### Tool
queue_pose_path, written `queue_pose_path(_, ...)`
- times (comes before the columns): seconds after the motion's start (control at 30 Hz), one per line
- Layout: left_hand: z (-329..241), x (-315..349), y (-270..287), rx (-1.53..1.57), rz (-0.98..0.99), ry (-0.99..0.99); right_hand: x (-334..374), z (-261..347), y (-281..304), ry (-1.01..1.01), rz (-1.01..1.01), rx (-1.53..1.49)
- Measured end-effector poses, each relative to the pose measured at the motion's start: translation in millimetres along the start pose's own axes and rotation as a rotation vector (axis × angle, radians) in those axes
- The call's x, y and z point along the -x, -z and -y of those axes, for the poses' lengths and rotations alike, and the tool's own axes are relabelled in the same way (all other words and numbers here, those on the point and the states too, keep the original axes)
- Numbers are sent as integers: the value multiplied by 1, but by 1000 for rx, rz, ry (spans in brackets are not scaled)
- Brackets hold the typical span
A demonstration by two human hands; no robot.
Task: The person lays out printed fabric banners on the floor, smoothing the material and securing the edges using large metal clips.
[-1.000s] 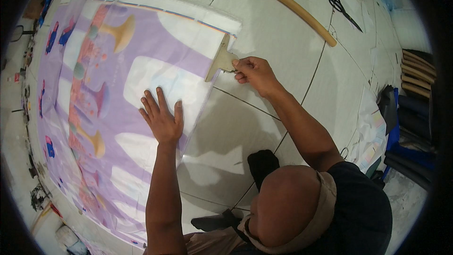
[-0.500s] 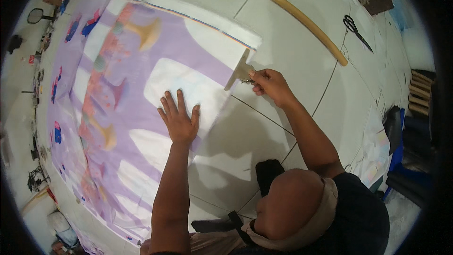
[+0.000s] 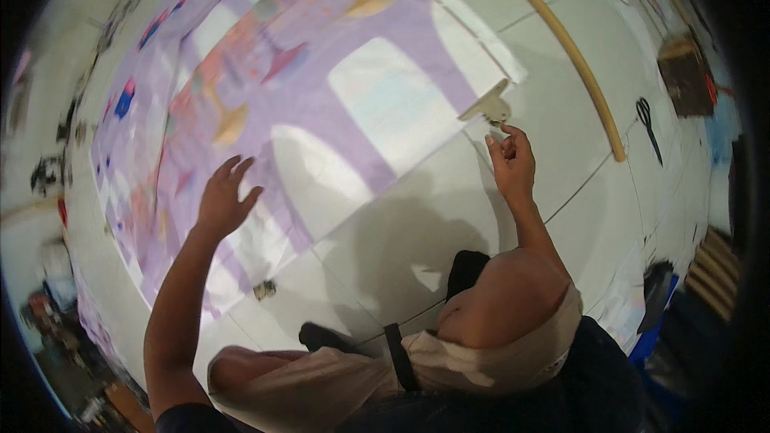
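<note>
A large purple and white printed sheet (image 3: pixel 357 141) with orange and pink shapes covers the tiled floor on the left and centre. My left hand (image 3: pixel 227 199) hovers at the sheet's near left part, fingers apart and holding nothing. A wide metal bulldog clip (image 3: pixel 489 103) bites the sheet's right corner. Just below that clip is my right hand (image 3: pixel 513 162), its fingers loosely bent with a gap from the thumb and nothing gripped between them. At the near edge of the sheet lies a second small clip-like metal piece (image 3: pixel 265 289).
A long tan tube (image 3: pixel 565 44) curves across the floor beyond the sheet. Black-handled scissors (image 3: pixel 650 130) lie at the right, near a brown box (image 3: pixel 686 76). My bent knees and a black sandal-like object (image 3: pixel 325 337) are at the bottom. Dark rolls (image 3: pixel 696 325) stand lower right.
My right hand has let go of the bulldog clip, which stays on the sheet's corner. My left hand has lifted off the sheet and moved left. The view has turned and shifted.
</note>
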State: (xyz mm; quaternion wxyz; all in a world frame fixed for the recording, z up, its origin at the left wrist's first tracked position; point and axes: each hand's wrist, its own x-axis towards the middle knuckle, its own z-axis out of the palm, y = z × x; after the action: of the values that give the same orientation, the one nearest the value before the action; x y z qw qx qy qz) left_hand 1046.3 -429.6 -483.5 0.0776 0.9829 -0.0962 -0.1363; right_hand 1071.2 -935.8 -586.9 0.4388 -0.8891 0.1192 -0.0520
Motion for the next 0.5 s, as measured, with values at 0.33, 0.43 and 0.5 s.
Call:
queue_pose_path(0.33, 80, 280, -119, 144, -245, 670, 59, 80, -65, 754, 473, 361)
queue_pose_path(0.43, 90, 319, -150, 153, -357, 813, 73, 87, -81, 793, 541, 467)
queue_pose_path(0.5, 93, 332, -165, 141, -388, 882, 80, 90, -89, 802, 567, 535)
